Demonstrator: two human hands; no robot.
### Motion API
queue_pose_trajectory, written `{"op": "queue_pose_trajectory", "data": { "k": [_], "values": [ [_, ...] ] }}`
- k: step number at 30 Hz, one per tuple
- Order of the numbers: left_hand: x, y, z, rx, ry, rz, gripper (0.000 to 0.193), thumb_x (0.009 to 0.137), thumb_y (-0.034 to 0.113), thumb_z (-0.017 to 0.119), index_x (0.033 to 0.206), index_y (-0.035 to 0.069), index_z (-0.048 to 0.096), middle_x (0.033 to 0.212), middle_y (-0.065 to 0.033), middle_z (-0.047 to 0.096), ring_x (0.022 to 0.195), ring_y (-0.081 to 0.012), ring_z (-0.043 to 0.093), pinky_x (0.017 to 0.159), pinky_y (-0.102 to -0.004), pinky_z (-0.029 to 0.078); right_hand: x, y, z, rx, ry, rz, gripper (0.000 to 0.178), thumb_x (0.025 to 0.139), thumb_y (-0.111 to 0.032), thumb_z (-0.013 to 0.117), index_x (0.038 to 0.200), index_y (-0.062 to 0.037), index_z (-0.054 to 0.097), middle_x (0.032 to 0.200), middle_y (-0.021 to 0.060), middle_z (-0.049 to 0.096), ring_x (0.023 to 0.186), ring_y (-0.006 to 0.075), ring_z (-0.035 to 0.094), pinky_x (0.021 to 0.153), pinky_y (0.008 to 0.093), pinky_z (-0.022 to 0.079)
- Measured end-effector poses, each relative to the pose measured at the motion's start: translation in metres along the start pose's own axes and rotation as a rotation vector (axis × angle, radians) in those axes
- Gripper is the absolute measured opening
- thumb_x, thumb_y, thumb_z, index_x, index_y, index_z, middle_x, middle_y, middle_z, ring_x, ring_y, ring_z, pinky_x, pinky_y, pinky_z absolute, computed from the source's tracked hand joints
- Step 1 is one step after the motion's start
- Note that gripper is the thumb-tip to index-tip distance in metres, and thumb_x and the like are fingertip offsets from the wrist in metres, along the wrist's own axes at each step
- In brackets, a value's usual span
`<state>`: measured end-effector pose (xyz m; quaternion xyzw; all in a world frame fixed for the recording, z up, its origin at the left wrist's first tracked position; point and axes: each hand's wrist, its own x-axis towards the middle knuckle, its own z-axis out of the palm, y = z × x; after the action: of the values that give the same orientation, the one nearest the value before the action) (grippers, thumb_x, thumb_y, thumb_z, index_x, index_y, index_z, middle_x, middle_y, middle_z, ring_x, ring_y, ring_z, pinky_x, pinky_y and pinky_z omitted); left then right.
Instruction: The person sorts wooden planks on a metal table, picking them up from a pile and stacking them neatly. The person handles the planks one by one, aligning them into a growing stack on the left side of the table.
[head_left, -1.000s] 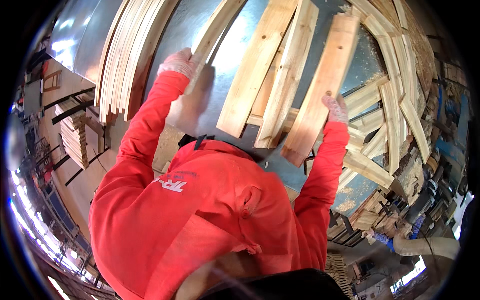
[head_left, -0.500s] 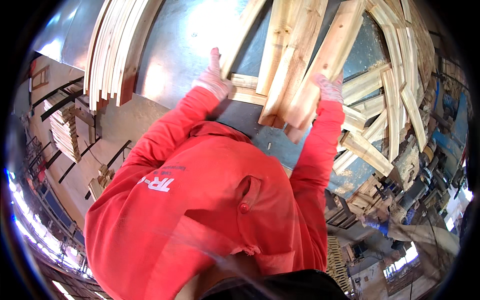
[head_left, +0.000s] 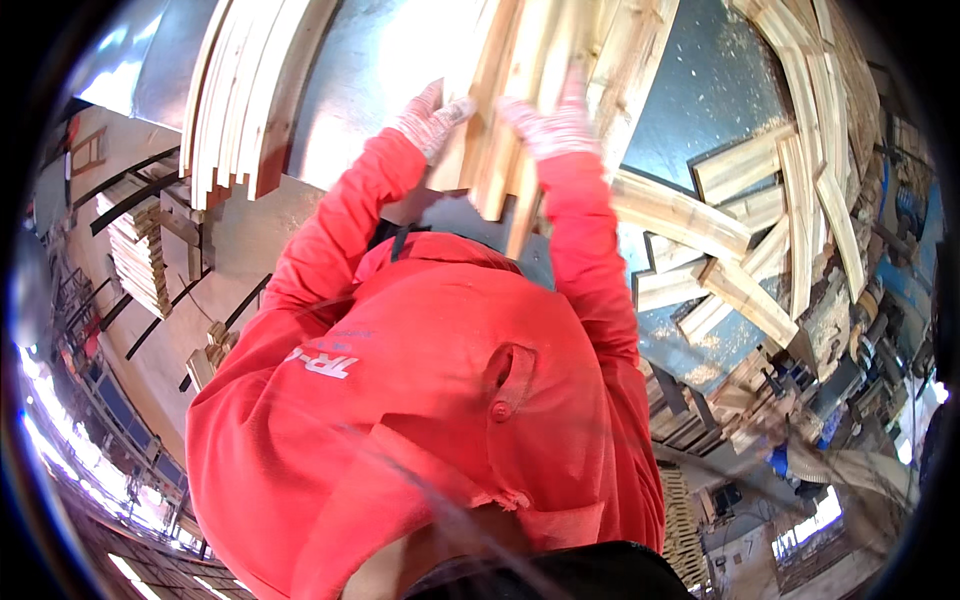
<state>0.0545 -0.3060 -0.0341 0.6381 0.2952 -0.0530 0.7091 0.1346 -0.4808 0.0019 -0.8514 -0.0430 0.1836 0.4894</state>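
Several pale wooden boards (head_left: 490,150) stand bunched together on the metal tabletop, their near ends uneven. My left hand (head_left: 437,118), in a pale patterned glove, presses against the left side of the bunch. On its right side, my right hand (head_left: 553,122), gloved alike and slightly blurred, grips the boards from above. Between the two hands the boards lie closely side by side. Just right of my right hand, another wide board (head_left: 630,70) lies on the table.
A neat row of boards (head_left: 255,100) stands on the left of the metal table (head_left: 700,80). Loose short boards (head_left: 740,285) lie criss-crossed at the right, with sawdust around them. A stack of strips (head_left: 135,250) is beyond the table's left edge. Machinery (head_left: 850,370) stands far right.
My right hand has moved left, toward my left hand, and the spread boards are now drawn together between them. One board now lies across the loose pile at right.
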Motion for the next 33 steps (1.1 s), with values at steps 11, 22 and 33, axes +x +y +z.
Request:
{"op": "queue_pose_trajectory", "data": {
  "k": [11, 22, 33],
  "values": [
    [0.031, -0.03, -0.046, -0.035, -0.14, -0.122, 0.055, 0.075, 0.018, 0.078, 0.123, 0.001, 0.058, 0.109, -0.0082, 0.067, 0.102, -0.0193, 0.061, 0.094, -0.0343, 0.046, 0.002, -0.016, -0.013, 0.093, -0.205, 0.282, 0.076, 0.077, -0.013, 0.065, 0.146, -0.0083, 0.032, 0.134, 0.0214, 0.052, 0.118, 0.0351, 0.055, 0.088, 0.0381, 0.054],
    [-0.003, 0.06, -0.03, 0.823, 0.002, -0.127, 0.114, 0.065, 0.048, 0.083, 0.144, -0.007, 0.022, 0.134, -0.0288, 0.049, 0.126, -0.0363, 0.049, 0.105, -0.0376, 0.039, -0.016, 0.011, 0.08, -0.171, -0.054, -0.06, 0.122, 0.061, -0.026, 0.087, 0.153, -0.008, 0.009, 0.14, 0.0258, 0.043, 0.131, 0.0352, 0.042, 0.111, 0.0355, 0.033],
    [0.035, -0.011, -0.095, 0.476, -0.045, 0.051, 0.078, 0.071, 0.032, 0.082, 0.132, -0.001, 0.046, 0.112, -0.0197, 0.065, 0.104, -0.0296, 0.062, 0.092, -0.0367, 0.048, 0.056, 0.068, 0.073, 0.742, -0.011, 0.183, 0.046, 0.088, -0.008, 0.056, 0.133, -0.005, 0.046, 0.1, 0.0094, 0.061, 0.083, 0.0227, 0.061, 0.071, 0.0342, 0.053]
  ]
}}
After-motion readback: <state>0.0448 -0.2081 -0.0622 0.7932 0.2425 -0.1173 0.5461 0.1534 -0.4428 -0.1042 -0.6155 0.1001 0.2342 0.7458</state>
